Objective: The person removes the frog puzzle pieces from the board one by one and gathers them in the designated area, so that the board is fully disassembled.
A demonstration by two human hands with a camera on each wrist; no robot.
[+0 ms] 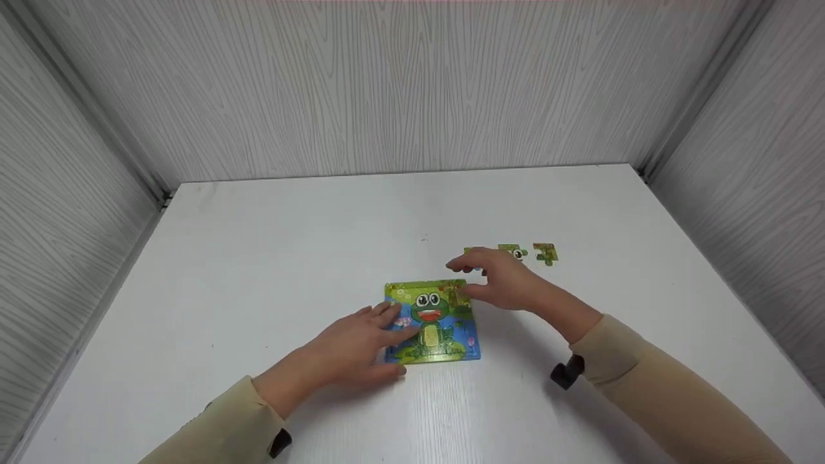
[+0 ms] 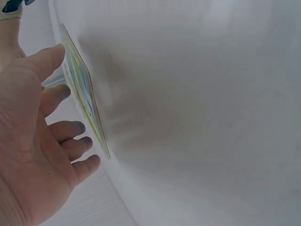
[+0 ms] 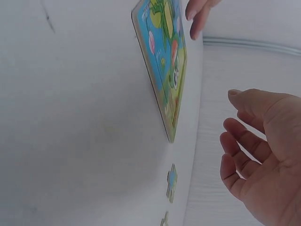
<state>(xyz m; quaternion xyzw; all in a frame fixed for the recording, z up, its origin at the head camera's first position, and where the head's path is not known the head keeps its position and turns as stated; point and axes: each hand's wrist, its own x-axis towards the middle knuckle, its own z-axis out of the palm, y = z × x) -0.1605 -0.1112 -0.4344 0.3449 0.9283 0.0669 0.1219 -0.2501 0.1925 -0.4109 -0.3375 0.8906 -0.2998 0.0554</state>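
- Frog puzzle board (image 1: pixel 451 338) is lying flat, face up on the table (image 1: pixel 277 258), between my hands. It's looking near-square, so no long axis is setting a direction.
- My left hand (image 1: pixel 364 341) is lying palm down over the board's left part: fingers spread, pinching nothing. Index is pointing across the frog's belly, thumb sitting just off the near edge. Cannot tell if the tips are pressing.
- My right hand (image 1: pixel 499 280) is hovering by the far right corner: thumb and fingers apart, loosely bent, pinching nothing I'm seeing.
- Key relation: the nearest loose piece (image 1: pixel 468 250) is sitting just past that corner, on the far side of my right fingers. Right is clearly being the nearer hand. My fingers are covering most of the piece, so I'm not reading its axis.
- The middle piece (image 1: pixel 509 248) and outer piece (image 1: pixel 545 253) are lying rightward in a row, apart, the middle one partly behind my knuckles.
- Back panel (image 1: pixel 399 84) is standing well beyond the row; the table's right edge is running well right of the outer piece, leaving room that way.
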